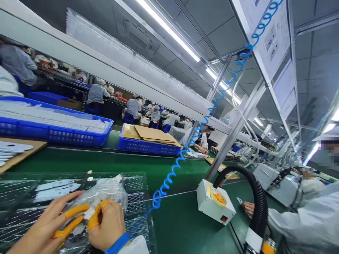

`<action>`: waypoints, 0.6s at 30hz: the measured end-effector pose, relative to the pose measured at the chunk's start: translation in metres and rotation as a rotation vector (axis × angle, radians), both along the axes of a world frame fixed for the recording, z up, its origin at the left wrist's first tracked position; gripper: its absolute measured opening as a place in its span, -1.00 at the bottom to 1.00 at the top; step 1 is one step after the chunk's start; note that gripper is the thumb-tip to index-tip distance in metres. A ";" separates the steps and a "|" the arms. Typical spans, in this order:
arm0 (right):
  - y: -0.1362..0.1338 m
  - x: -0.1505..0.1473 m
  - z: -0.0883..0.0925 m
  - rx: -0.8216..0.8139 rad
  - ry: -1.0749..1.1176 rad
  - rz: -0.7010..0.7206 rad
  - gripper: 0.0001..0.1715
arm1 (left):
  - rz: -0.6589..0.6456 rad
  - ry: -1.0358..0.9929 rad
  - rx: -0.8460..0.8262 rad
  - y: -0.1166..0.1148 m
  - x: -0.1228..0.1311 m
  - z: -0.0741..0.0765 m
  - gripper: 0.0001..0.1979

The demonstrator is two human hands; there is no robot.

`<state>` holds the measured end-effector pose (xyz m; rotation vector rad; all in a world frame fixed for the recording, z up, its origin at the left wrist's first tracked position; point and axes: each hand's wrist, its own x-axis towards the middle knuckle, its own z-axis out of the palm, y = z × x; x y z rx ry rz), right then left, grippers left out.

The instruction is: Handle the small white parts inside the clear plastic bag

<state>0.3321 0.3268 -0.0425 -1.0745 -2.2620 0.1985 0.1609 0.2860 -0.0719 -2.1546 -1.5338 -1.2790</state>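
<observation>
Lower left of the frame: clear plastic bag (pixel 116 190) with white discs (pixel 78 230) inside, lying on a clear tray (pixel 148 229) over a green bench (pixel 174 229). Left hand (pixel 50 220) comes in from the lower left corner, along the bag's left side, fingers apart and reaching onto it, orange finger covers (pixel 75 211) on some of them. Right hand (pixel 108 222) sits on the bag's lower right part, fingers curled in, blue band (pixel 118 243) at the wrist. Discs lie between the two hands, just beside the fingertips; cannot tell whether either hand pinches a disc, the film or nothing. Two small pale discs (pixel 90 176) lie above the bag, well apart from the right hand. Blue coiled hose (pixel 172 173) runs from upper right down to the tray. Right of centre, a white box (pixel 212 211) with a dish of orange bits (pixel 218 197) on top. At the right edge, a co-worker's hand (pixel 248 209) beside a black hose (pixel 261 201).
</observation>
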 end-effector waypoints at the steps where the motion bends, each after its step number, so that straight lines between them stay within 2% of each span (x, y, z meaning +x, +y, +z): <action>1: -0.001 -0.001 -0.002 -0.023 0.003 -0.004 -0.91 | -0.004 0.025 -0.016 -0.002 0.000 0.001 -0.60; 4: -0.004 -0.003 -0.011 -0.080 0.073 -0.010 -0.89 | 0.005 0.163 -0.023 -0.006 -0.004 0.002 -0.53; 6: -0.004 -0.003 -0.015 -0.097 0.148 -0.006 -0.87 | 0.023 0.185 -0.008 -0.009 -0.005 0.003 -0.51; 14: -0.003 -0.005 -0.016 -0.102 0.152 -0.039 -0.84 | 0.087 0.229 -0.006 -0.021 0.010 0.021 -0.66; 18: 0.000 -0.006 -0.021 -0.127 0.148 -0.057 -0.81 | 0.073 0.249 0.028 -0.020 0.012 0.022 -0.67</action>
